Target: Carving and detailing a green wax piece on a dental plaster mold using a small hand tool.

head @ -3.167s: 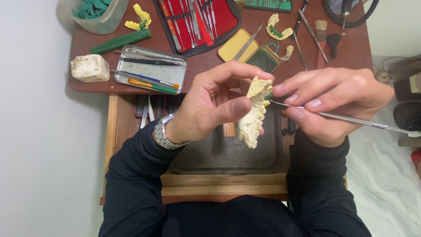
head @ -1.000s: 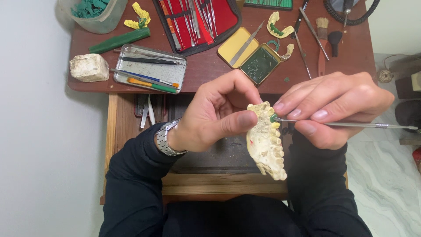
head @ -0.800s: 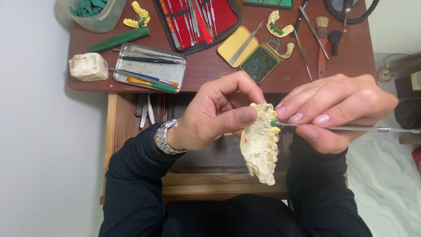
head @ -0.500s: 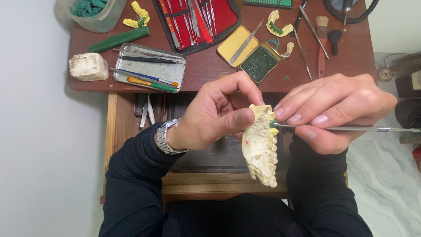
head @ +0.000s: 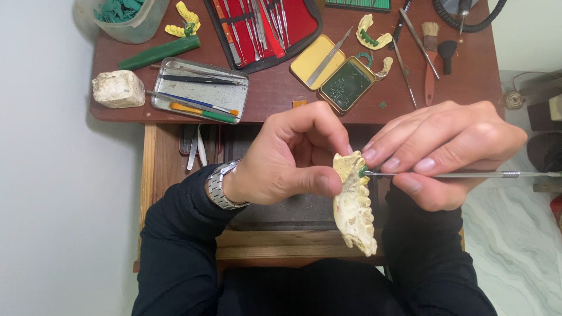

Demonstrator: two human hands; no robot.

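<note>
Right now everything sits over the brown tabletop (head: pixel 275 93), the biggest thing in view and crowded along its far edge: a red instrument roll (head: pixel 263 26) lying open, a metal tray (head: pixel 199 90) of pencils and tools, and a small open tin (head: pixel 345 85) with green wax in it. If I drop anything it falls either into that clutter or down past the lower shelf toward my lap, and a plaster piece would likely chip on landing.

My left hand (head: pixel 287 161) is curled mostly closed, thumb and fingertips pinching the pale dental cast (head: pixel 354 208) by its upper end, so most of the cast hangs free below the grip. That is the weak point, I think: the hold is high and narrow, and sideways pressure from the tool could pivot the cast or snap a thin edge.

My right hand (head: pixel 445 152) is closed in a pen-like grip around the slim metal carving instrument (head: pixel 462 174), whose long handle runs out to the right. A long lever like that magnifies any tremor at the tip.

Smallest of all is the bit of green wax (head: pixel 363 171) at the top of the cast, where the tip touches. Too much push there could gouge the plaster, flick the wax off, or let the tip skid toward my left thumb
</note>
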